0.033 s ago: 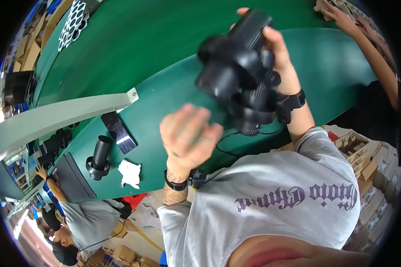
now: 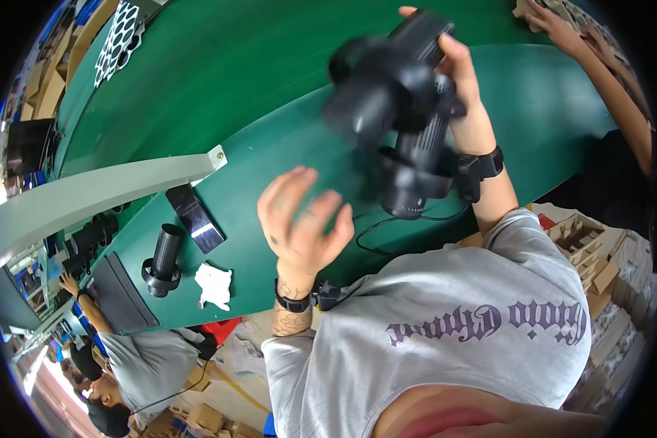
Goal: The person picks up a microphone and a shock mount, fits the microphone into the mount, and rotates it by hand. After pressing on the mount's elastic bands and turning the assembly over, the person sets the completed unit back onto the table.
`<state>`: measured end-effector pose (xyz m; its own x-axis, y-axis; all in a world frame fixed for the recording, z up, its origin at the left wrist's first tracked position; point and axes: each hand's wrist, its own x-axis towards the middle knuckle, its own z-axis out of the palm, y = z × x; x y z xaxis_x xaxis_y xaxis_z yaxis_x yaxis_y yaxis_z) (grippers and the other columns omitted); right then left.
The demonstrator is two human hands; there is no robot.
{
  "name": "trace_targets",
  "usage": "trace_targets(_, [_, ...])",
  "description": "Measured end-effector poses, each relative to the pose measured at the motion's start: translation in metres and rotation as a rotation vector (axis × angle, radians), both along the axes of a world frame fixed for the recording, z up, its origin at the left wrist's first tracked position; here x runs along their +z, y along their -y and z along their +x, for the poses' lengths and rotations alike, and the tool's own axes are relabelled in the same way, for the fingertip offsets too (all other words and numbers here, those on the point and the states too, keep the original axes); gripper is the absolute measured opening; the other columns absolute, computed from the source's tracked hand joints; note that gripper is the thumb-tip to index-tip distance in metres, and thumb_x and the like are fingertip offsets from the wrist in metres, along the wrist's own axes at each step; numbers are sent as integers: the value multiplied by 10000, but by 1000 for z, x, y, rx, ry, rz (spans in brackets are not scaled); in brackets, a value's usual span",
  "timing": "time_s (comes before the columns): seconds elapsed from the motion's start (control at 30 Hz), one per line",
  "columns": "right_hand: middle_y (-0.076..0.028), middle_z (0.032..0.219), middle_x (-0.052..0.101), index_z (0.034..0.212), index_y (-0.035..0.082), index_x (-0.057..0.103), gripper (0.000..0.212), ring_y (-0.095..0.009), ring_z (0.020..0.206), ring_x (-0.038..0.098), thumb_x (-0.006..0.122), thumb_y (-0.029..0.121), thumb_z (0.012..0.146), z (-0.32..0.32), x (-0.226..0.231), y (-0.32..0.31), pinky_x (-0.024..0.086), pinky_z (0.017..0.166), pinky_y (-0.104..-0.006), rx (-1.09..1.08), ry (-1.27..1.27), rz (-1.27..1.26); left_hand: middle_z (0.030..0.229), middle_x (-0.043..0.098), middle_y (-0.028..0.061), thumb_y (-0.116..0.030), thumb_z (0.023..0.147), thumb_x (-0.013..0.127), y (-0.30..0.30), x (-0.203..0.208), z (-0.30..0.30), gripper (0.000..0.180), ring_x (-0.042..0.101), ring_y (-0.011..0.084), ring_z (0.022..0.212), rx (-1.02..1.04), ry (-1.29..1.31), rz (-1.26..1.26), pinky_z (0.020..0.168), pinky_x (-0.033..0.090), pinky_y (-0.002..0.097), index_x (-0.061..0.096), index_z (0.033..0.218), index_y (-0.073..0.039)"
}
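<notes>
My right hand (image 2: 461,77) is raised over the green table, closed around black hair dryers (image 2: 387,84) with ribbed handles. There seem to be two, bunched together; motion blur hides where one ends. The lower one (image 2: 409,186) hangs beside my right wrist. My left hand (image 2: 303,219) is to the left of them, empty, its fingers apart and bent. It touches neither the dryers nor the table. Further left, another black hair dryer (image 2: 164,255) stands with its handle up on the table (image 2: 263,139).
A dark phone (image 2: 196,217) and a crumpled white cloth or bag (image 2: 214,285) lie near the standing dryer. A pale metal arm (image 2: 109,179) crosses the left side. Black flat pads (image 2: 120,292) lie by a co-worker (image 2: 150,365). Another person's hands (image 2: 562,36) work at far right.
My left hand's fingers have spread and turned slightly, from a looser curl. The hair dryers in my right hand have shifted and tilted a little.
</notes>
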<state>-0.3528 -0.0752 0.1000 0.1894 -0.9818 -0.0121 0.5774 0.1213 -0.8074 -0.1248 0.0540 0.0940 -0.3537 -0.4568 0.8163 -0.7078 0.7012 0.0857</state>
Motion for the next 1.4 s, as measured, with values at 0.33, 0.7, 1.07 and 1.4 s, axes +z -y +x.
trace_targets(0.33, [-77,847,643,994,26,617,571,-186,759,623,420,555,910,36,-47,-17,534,696,-326,-212,148,327,977,589,96,-329,523,899,-9,15,-27,712,626,207,754,170,-411,455,561,546,288,541,1073,-52])
trace_targets(0.7, [-105,847,654,1034,1,606,686,-193,757,608,298,605,929,45,-45,-20,505,685,-298,-191,95,280,1159,547,98,-264,569,899,-27,25,-22,616,596,250,878,42,-221,274,691,533,331,616,1106,-161])
trace_targets(1.07, [-150,998,642,1031,-27,609,580,-308,950,633,412,510,938,45,-48,-25,529,859,-395,-176,272,309,1173,606,-76,-149,770,651,-25,27,-23,266,487,221,1057,-57,41,121,622,448,251,687,1015,-249])
trace_targets(1.4, [-162,1035,643,1087,-42,592,618,-373,987,619,401,522,920,38,-63,-28,501,913,-433,15,400,295,1051,629,-157,-131,728,687,-29,37,-22,106,540,86,1102,-125,213,158,687,324,292,636,771,-213])
